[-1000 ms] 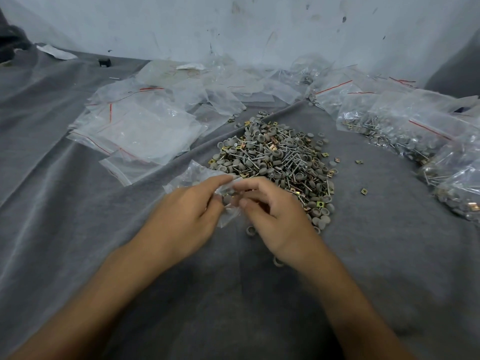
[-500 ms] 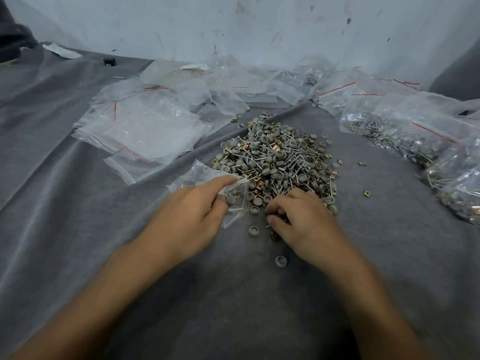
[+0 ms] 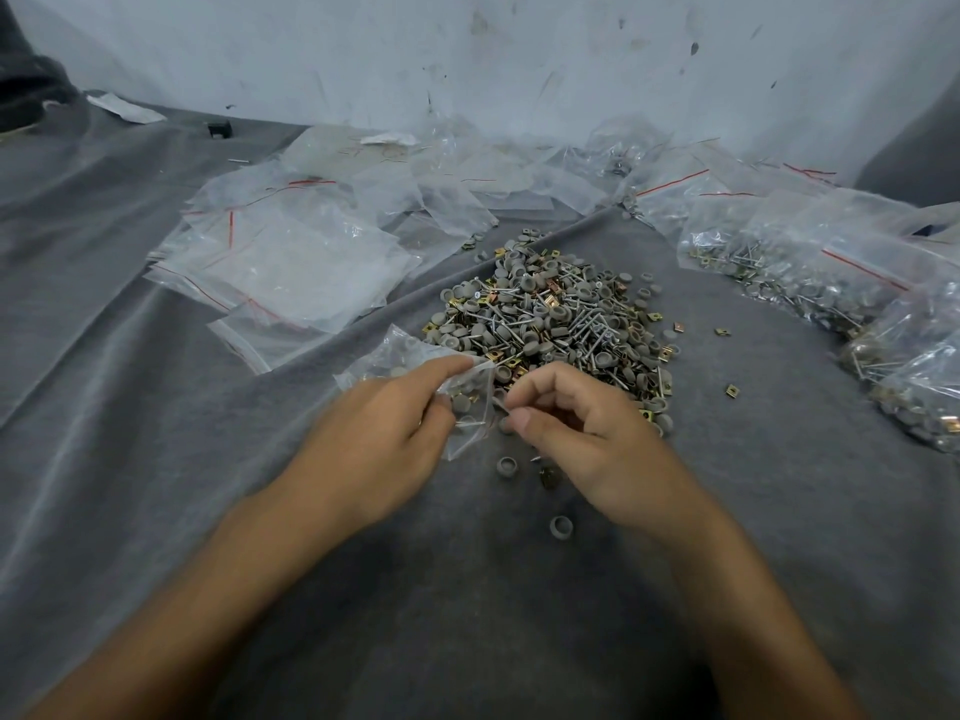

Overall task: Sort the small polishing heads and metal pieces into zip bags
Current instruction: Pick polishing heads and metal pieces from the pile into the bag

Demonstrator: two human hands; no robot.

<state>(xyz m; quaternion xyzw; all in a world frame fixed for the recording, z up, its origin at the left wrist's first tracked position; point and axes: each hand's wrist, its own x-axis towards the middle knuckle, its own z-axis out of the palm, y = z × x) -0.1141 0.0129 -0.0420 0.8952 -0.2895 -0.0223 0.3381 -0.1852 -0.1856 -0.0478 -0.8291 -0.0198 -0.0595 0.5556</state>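
**Clear plastic bag in the left hand, mixed stock beyond**

Item 1. Zip bag [image 3: 410, 363], clear, small. On my feed it lies on the cloth under the left hand [image 3: 379, 444], which pinches its open edge between thumb and forefinger. A few grey heads and brass pieces show through the film.

Item 2. Right hand [image 3: 592, 439], just beside the left, nearly touching the bag's mouth. Fingers curled, thumb and forefinger tips drawn together at the opening. I cannot tell whether a piece sits between them.

Item 3. Pile [image 3: 561, 319] of grey polishing heads, metal pins and brass clips, directly beyond both hands, its near edge touching the right hand's knuckles.

Item 4. Loose grey heads: one [image 3: 506, 466] between the two hands, another [image 3: 560, 527] nearer me, beside the right wrist. One dark brass clip [image 3: 548, 476] lies at the right palm.

Item 5. Stray brass pieces [image 3: 731, 390], well right of the right hand.

Item 6. Empty bags [image 3: 291, 262], red-striped, heaped beyond and left of the left hand.

Item 7. Filled bags [image 3: 831, 288], heaped beyond and right of the right hand.

Item 8. Grey cloth [image 3: 156, 459] under everything; a scuffed pale wall [image 3: 467, 54] at the far edge.
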